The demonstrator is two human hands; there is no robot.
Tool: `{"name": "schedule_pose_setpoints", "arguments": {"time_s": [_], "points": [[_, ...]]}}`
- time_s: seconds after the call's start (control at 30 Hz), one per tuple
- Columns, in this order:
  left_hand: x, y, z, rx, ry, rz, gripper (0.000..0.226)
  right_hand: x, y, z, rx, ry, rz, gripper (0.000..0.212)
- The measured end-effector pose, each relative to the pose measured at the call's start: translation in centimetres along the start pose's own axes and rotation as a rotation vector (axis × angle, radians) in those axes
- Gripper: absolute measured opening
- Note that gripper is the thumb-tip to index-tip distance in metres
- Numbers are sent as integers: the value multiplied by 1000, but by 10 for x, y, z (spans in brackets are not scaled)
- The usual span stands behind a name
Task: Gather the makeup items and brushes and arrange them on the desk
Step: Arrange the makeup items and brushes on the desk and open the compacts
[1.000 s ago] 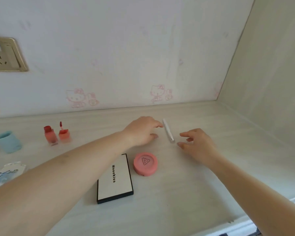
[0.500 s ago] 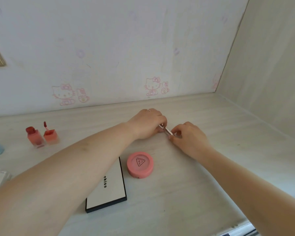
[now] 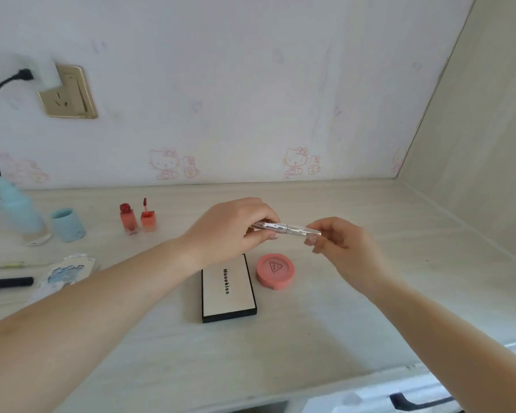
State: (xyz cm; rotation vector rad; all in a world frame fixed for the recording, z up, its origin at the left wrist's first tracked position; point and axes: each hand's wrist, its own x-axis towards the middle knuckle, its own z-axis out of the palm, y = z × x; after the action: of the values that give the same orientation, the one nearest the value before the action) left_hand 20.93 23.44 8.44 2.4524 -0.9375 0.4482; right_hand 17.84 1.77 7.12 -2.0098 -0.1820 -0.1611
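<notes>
Head view: your left hand (image 3: pixel 230 231) and right hand (image 3: pixel 337 245) each pinch one end of the tube (image 3: pixel 285 228) above the desk (image 3: pixel 340 323).

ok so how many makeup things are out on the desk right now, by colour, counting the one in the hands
Pink or red: 3, the round compact and the two small lip tint bottles
White with black edge: 1, the Mooekiss palette
Silver: 1, the slim tube held between the left hand and right hand
Total: 5
</notes>
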Motion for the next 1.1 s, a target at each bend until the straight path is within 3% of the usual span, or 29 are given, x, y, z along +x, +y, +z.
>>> {"name": "schedule_pose_setpoints", "arguments": {"time_s": [0.1,0.23,0.33,0.57,0.73,0.83,0.93,1.0,1.1], "points": [[-34,7,-20,47,79,11,24,-15,-33,15,75,-153,53,7],[-78,12,-47,82,143,2,29,-33,-69,44,137,-323,136,38],[-107,13,-69,134,167,18,28,-44,-89,66,116,-346,111,45],[-170,13,-108,105,220,-63,36,-67,-121,108,-57,-328,-253,15],[-198,5,-123,92,302,-103,26,-83,-142,130,-211,-282,-484,36],[-212,3,-131,99,318,-111,31,-87,-155,143,-214,-341,-438,31],[-222,3,-139,124,322,-110,31,-88,-172,150,-162,-432,-280,18],[-229,3,-143,150,322,-110,31,-88,-180,155,-204,-483,-191,50],[-239,2,-149,186,321,-111,35,-89,-185,165,-293,-434,-255,52]]}}
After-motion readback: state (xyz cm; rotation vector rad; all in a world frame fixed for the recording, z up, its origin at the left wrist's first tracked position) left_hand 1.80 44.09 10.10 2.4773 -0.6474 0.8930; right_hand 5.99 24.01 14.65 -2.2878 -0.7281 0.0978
